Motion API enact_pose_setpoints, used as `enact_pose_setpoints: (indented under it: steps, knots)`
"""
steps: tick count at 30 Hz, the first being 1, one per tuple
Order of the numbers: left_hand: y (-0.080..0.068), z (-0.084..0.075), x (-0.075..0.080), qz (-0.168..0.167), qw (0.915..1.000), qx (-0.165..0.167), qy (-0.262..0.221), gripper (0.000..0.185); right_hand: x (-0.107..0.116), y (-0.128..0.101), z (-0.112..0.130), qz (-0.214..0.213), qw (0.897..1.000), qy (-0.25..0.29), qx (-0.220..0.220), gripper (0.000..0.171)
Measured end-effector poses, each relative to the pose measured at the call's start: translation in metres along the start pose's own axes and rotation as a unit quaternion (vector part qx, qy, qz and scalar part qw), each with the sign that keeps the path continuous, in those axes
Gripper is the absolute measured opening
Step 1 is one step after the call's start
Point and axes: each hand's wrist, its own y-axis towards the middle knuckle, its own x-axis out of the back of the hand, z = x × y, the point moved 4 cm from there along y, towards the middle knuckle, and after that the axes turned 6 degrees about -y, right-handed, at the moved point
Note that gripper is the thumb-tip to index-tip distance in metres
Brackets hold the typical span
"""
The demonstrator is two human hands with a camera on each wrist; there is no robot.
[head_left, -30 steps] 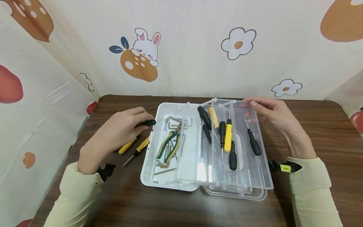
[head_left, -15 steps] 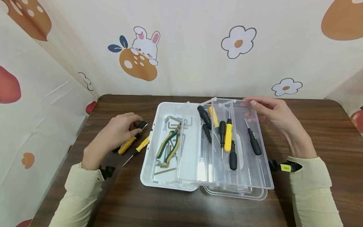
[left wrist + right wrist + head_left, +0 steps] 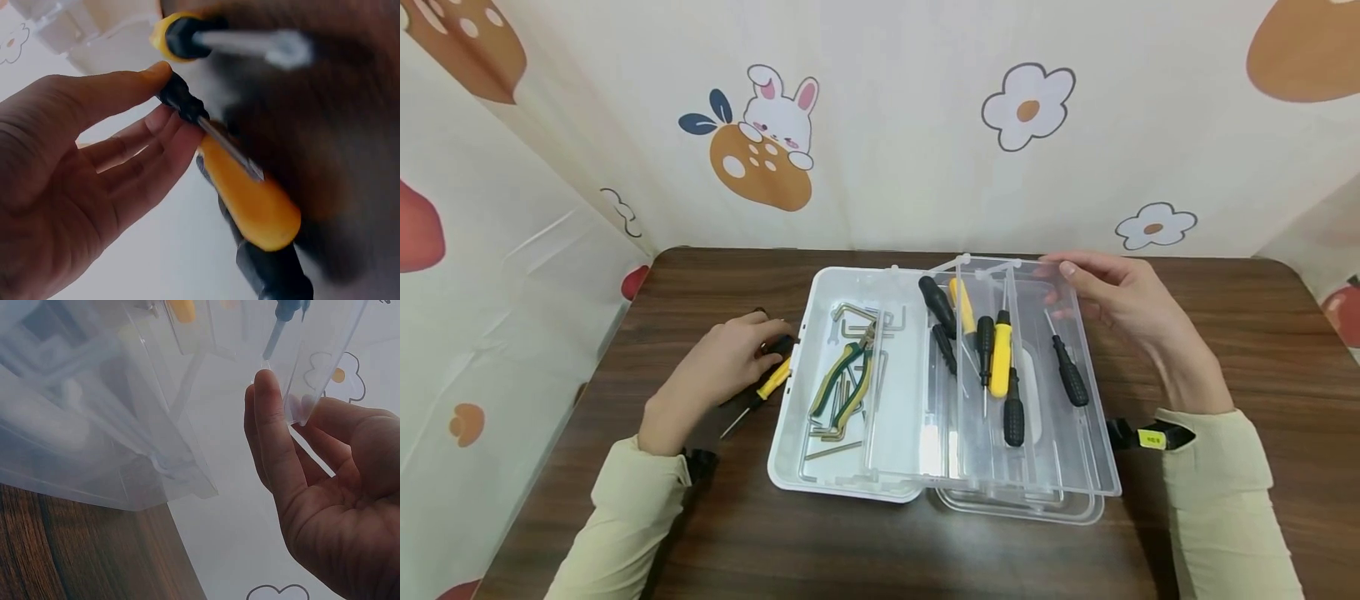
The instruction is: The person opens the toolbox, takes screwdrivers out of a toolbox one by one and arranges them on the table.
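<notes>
My left hand (image 3: 718,358) is left of the white toolbox (image 3: 782,450). In the left wrist view its thumb and fingers pinch the black handle of a small screwdriver (image 3: 181,97). Close by lie a yellow-handled screwdriver (image 3: 775,379) and, in the left wrist view, another yellow handle (image 3: 253,197). My right hand (image 3: 1131,317) holds the far right corner of a clear divided tray (image 3: 1097,467), thumb on top and fingers beneath. Several screwdrivers lie in this tray, among them a yellow one (image 3: 1001,358) and a black one (image 3: 1070,375).
Green-handled pliers (image 3: 842,387) and several hex keys (image 3: 835,451) lie in the toolbox's left part. The clear tray overhangs the toolbox's right part. A patterned cloth (image 3: 910,150) hangs behind the brown table (image 3: 820,550).
My left hand first drew back from the toolbox rim with the black handle, then shifted right and nearer, covering one yellow screwdriver. My right hand stays on the tray corner.
</notes>
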Motion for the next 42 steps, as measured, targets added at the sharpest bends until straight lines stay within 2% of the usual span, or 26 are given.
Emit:
enact_pose_setpoints:
  steps: [11, 15, 19, 26, 30, 35, 38, 42]
  knots:
    - [0.004, -0.005, -0.006, 0.003, 0.9994, 0.019, 0.028, 0.035, -0.001, 0.001, 0.001, 0.006, 0.999, 0.035, 0.016, 0.029]
    - [0.003, -0.006, -0.004, 0.006, 0.9989, 0.026, 0.040, 0.036, -0.002, 0.002, 0.002, 0.010, 0.998, 0.061, 0.021, 0.028]
    - [0.003, -0.010, 0.001, 0.004, 0.9986, 0.022, 0.048, 0.033, -0.003, 0.002, 0.002, 0.010, 0.998, 0.058, 0.021, 0.028]
    - [0.014, -0.029, 0.021, -0.033, 0.9967, -0.022, 0.071, 0.029, -0.002, 0.001, 0.001, 0.013, 0.997, 0.064, 0.027, 0.029]
    - [0.022, -0.043, 0.033, -0.052, 0.9947, -0.043, 0.078, 0.030, 0.000, -0.001, 0.001, 0.010, 0.998, 0.050, 0.027, 0.030]
    - [0.031, -0.064, 0.044, -0.037, 0.9948, -0.067, 0.068, 0.033, 0.002, -0.005, 0.001, 0.008, 0.999, 0.030, 0.020, 0.033]
    - [0.039, -0.077, 0.049, -0.026, 0.9934, -0.096, 0.058, 0.035, 0.001, -0.004, 0.000, 0.006, 1.000, 0.010, 0.011, 0.035]
    - [0.052, -0.096, 0.053, -0.011, 0.9875, -0.151, 0.044, 0.038, 0.000, -0.003, 0.000, -0.001, 1.000, -0.022, -0.001, 0.036]
